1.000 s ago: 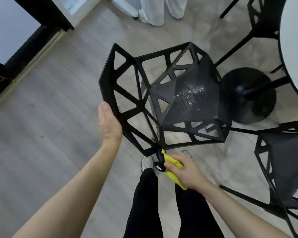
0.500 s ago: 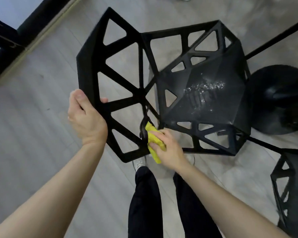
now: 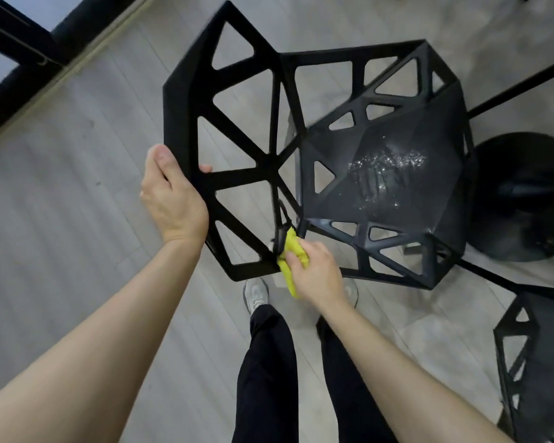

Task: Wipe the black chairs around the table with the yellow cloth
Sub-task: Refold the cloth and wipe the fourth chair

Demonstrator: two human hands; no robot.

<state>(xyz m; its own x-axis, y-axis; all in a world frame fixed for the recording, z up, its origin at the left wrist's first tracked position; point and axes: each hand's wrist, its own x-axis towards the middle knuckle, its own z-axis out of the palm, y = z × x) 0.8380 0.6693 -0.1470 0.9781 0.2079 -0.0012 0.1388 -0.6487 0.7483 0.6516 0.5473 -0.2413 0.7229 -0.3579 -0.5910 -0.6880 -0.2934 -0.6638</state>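
A black chair (image 3: 381,174) with triangular cut-outs fills the middle of the head view, seen from above; its seat shows a patch of whitish specks. My left hand (image 3: 173,199) grips the outer edge of the chair's backrest. My right hand (image 3: 317,276) holds the folded yellow cloth (image 3: 293,257) and presses it against the strut where the backrest meets the seat, at the near corner. Part of the cloth is hidden under my fingers.
A second black chair (image 3: 538,362) stands at the lower right. The round black table base (image 3: 525,196) sits right of the wiped chair, with thin black legs running across the grey wooden floor. A black frame (image 3: 16,43) lines the upper left. My legs stand below the chair.
The view has closed in on the chair. My left hand wrapped round the backrest edge. My right hand moved the cloth up the strut from the chair's lower corner towards the seat joint.
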